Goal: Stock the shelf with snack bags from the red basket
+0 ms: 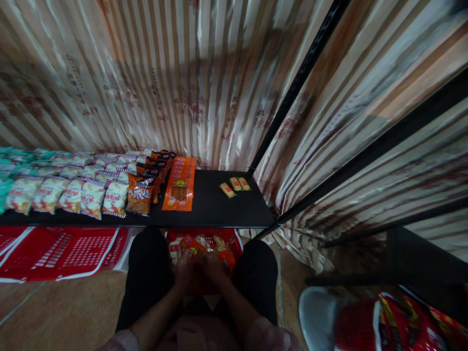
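Observation:
Between my knees, both hands are low over a red basket (237,239) of snack packets. My left hand (184,267) is closed on an orange snack packet (193,241) that has a yellow-green patch. Beside it, my right hand (212,267) is curled against the same packet's lower part; its fingertips are dim and partly hidden. On the black shelf (210,195) just ahead lies a flat orange packet (179,184) with a window showing brown sticks. Three small yellow packets (236,184) rest to its right.
Rows of white snack bags (87,197) and brown-orange bags (139,195) fill the shelf's left side. Red baskets (73,248) stand below. Black metal posts (300,73) and striped sheeting (183,73) border the shelf. A grey-white stool (316,312) and red packages (358,324) are at lower right.

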The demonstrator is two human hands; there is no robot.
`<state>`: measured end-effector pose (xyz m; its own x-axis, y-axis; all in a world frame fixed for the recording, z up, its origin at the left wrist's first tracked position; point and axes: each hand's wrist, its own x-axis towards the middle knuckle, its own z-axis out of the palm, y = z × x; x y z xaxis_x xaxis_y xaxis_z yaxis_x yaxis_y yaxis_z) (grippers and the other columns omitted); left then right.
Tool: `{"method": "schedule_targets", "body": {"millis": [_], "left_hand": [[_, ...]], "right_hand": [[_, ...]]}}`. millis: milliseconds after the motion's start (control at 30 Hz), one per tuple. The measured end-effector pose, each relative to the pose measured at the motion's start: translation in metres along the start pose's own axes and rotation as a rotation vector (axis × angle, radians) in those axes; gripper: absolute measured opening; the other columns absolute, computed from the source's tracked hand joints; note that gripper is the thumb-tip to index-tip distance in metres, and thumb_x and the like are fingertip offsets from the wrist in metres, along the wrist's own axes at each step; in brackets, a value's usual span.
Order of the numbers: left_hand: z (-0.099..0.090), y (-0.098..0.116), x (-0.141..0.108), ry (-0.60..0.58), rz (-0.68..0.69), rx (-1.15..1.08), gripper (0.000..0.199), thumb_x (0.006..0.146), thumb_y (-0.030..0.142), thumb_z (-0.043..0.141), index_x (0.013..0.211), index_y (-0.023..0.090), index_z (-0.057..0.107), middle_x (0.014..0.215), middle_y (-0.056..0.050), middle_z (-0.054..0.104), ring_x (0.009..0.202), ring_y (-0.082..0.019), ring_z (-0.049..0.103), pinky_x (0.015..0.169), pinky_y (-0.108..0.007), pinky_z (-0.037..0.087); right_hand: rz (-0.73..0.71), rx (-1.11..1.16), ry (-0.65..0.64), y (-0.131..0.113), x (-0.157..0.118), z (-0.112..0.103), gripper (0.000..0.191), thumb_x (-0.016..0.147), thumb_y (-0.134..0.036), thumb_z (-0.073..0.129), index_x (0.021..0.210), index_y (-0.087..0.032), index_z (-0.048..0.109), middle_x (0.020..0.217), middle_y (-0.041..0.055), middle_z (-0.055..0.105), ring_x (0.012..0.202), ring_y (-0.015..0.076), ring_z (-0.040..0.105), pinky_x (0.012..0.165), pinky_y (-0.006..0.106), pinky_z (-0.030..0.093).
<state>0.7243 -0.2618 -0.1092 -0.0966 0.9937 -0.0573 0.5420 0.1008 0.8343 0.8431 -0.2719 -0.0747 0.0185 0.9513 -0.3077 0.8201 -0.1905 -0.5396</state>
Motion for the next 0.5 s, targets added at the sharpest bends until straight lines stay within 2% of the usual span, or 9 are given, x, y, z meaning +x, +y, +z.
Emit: {"method": "schedule_targets", "body": {"millis": [100, 167, 300, 500], "left_hand": [[-0.005, 0.002, -0.005, -0.052, -0.005, -0.008, 0.023, 0.083, 0.016, 0.032, 0.066, 0.021, 0.047, 0.066, -0.001, 0.056, 0.064, -0.014, 0.055, 0.066, -0.026, 0.044], [-0.011, 0.006, -0.009, -0.07, -0.01, -0.01, 0.023, 0.085, 0.02, 0.03, 0.067, 0.021, 0.045, 0.061, 0.0, 0.054, 0.057, -0.014, 0.052, 0.059, -0.025, 0.042], [-0.021, 0.014, -0.014, -0.098, 0.009, -0.009, 0.024, 0.085, 0.021, 0.029, 0.067, 0.021, 0.045, 0.063, 0.0, 0.055, 0.06, -0.014, 0.053, 0.06, -0.025, 0.04], [-0.03, 0.023, -0.019, -0.146, 0.163, -0.009, 0.027, 0.085, 0.026, 0.027, 0.067, 0.022, 0.047, 0.068, -0.002, 0.057, 0.067, -0.015, 0.055, 0.066, -0.027, 0.043]], "right_hand": [[-0.004, 0.015, -0.001, 0.002, 0.0, -0.001, 0.019, 0.079, -0.021, 0.049, 0.084, -0.015, 0.066, 0.088, 0.0106, 0.067, 0.082, 0.0214, 0.06, 0.071, 0.027, 0.041], [-0.003, 0.037, 0.02, 0.007, 0.0, 0.001, 0.025, 0.077, -0.024, 0.054, 0.097, -0.015, 0.064, 0.1, 0.0117, 0.065, 0.095, 0.0233, 0.058, 0.081, 0.029, 0.041], [0.015, 0.124, 0.054, 0.022, 0.004, 0.001, 0.058, 0.068, -0.035, 0.064, 0.123, -0.019, 0.051, 0.123, 0.0119, 0.055, 0.115, 0.0271, 0.048, 0.095, 0.035, 0.035], [-0.04, 0.328, -0.033, 0.039, 0.004, -0.008, 0.07, 0.065, -0.037, 0.066, 0.129, -0.02, 0.045, 0.13, 0.0116, 0.049, 0.118, 0.0249, 0.047, 0.096, 0.035, 0.037]]}}
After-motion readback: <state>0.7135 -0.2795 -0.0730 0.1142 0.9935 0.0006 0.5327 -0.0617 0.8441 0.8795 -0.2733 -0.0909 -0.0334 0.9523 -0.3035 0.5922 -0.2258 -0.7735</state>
